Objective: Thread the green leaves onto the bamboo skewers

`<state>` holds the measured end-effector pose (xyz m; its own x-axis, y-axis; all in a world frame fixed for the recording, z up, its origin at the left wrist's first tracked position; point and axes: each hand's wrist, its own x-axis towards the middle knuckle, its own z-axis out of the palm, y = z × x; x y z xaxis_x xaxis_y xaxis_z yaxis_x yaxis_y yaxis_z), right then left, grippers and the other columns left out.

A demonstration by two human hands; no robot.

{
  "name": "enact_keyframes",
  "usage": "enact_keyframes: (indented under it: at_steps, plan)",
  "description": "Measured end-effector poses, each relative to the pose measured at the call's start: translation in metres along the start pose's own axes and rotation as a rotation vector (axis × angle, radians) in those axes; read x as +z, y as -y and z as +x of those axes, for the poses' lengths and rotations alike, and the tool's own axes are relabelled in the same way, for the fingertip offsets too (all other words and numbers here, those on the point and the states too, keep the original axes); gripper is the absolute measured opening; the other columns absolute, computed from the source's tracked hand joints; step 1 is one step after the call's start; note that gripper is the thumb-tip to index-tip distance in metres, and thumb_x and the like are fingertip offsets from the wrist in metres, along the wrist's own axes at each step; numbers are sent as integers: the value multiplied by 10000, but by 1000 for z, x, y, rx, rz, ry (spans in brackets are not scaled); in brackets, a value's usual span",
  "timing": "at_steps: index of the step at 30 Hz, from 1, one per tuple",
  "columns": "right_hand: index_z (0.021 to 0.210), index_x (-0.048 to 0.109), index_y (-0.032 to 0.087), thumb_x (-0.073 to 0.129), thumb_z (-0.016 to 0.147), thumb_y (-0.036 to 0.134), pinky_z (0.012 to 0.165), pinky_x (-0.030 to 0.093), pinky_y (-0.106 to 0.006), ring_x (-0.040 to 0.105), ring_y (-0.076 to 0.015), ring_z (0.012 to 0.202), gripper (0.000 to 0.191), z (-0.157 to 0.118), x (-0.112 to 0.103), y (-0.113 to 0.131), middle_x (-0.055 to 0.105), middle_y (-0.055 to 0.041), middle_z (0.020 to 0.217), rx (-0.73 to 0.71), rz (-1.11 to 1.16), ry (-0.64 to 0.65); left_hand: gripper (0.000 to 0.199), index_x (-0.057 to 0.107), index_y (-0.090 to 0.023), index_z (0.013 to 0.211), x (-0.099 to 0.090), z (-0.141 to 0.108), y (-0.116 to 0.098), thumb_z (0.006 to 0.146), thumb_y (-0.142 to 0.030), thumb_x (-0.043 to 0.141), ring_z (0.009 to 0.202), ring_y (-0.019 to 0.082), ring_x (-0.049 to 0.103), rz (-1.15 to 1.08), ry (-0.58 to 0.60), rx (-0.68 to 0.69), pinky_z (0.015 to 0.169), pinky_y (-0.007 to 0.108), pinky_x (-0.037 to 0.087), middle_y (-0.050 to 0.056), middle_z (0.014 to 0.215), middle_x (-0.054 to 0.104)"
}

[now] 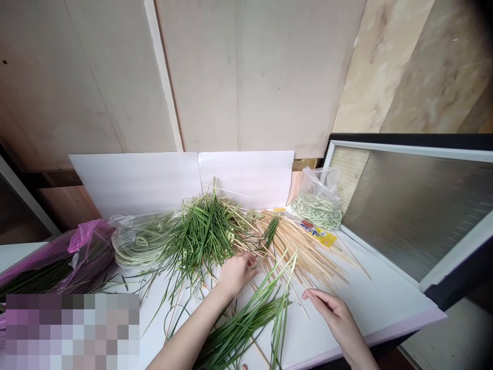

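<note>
My left hand (pixel 239 271) reaches over the table with its fingers curled, beside a heap of skewered green chives (pixel 210 231); what is between its fingertips I cannot make out. My right hand (pixel 331 311) is closed in a pinch, seemingly on the end of a thin bamboo skewer (pixel 292 275). A spread of bare bamboo skewers (pixel 304 246) lies beyond both hands, with a small bundle of chives (pixel 272 228) on top. Loose long chives (pixel 246 321) lie on the table below my hands, partly hidden by my left forearm.
A clear bag of pale green strands (pixel 318 205) stands at the back right, near a framed glass panel (pixel 416 205). Yellow printed packaging (pixel 321 235) lies by the skewers. At the left are a clear bag of long beans (pixel 142 241) and a purple bag (pixel 90 252). White boards (pixel 246 174) line the back.
</note>
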<state>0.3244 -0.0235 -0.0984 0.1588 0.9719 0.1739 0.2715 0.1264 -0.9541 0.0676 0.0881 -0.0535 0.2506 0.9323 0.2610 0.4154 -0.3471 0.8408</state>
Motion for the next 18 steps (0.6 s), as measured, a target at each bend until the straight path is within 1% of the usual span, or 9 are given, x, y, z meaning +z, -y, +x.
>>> enact_keyframes:
  at_steps: [1, 2, 4, 6, 8, 11, 14, 16, 18]
  plan:
    - [794, 743, 195, 606, 857, 545, 785, 528, -283, 661, -297, 944, 381, 0, 0, 1, 722, -60, 839, 7, 6, -6, 204, 694, -235, 700, 3, -1, 1, 577, -245, 857, 592, 160, 512, 90, -18, 32, 622, 274, 337, 11, 704, 633]
    - [799, 744, 195, 611, 854, 548, 794, 525, -285, 661, -297, 943, 380, -1, 0, 2, 724, -59, 847, 10, 8, -3, 208, 685, -240, 653, 6, -1, 2, 549, -179, 855, 585, 163, 511, 127, -37, 48, 619, 275, 322, 8, 682, 628]
    - [802, 745, 193, 614, 851, 554, 809, 523, -294, 664, -299, 937, 387, -1, 0, 3, 727, -61, 854, 4, 6, 7, 205, 661, -240, 572, 9, -1, 3, 547, -132, 832, 568, 166, 505, 106, -59, 59, 605, 270, 299, 6, 624, 617]
    - [792, 748, 189, 604, 854, 566, 805, 530, -301, 668, -304, 927, 408, 0, 0, 3, 732, -66, 852, -13, -7, 16, 161, 672, -243, 565, 8, 1, 3, 591, -186, 820, 547, 165, 498, 58, -47, 61, 588, 265, 295, 7, 586, 624]
    - [793, 753, 190, 597, 864, 567, 778, 538, -293, 672, -298, 911, 414, 0, 0, 1, 737, -67, 855, -33, -20, 32, 117, 714, -233, 622, 2, 4, 1, 654, -301, 804, 538, 162, 498, -32, -13, 42, 572, 262, 310, 15, 588, 645]
    - [813, 762, 193, 597, 879, 551, 759, 544, -272, 680, -283, 902, 400, 2, 1, -3, 746, -66, 870, -53, -25, 58, 254, 765, -187, 710, -15, 6, -8, 737, -439, 748, 605, 165, 540, -287, 66, -15, 605, 263, 365, 44, 669, 697]
    - [842, 775, 187, 597, 879, 563, 772, 558, -278, 689, -290, 919, 418, 1, 3, -3, 754, -79, 896, -54, -20, 66, 287, 797, -172, 822, -30, 5, -16, 767, -447, 736, 728, 173, 575, -467, 79, -66, 687, 269, 400, 78, 828, 743]
    - [852, 780, 185, 597, 874, 583, 780, 566, -289, 693, -298, 926, 439, 1, 7, 0, 757, -89, 914, -51, -19, 74, 289, 802, -171, 865, -35, 4, -17, 760, -435, 753, 736, 159, 566, -541, 68, -105, 681, 261, 396, 87, 883, 746]
    - [833, 778, 184, 594, 866, 608, 789, 570, -301, 695, -304, 923, 464, 0, 10, 5, 759, -97, 913, -54, -20, 82, 280, 800, -169, 875, -38, 3, -16, 740, -413, 780, 726, 142, 558, -627, 53, -137, 668, 247, 393, 83, 885, 737]
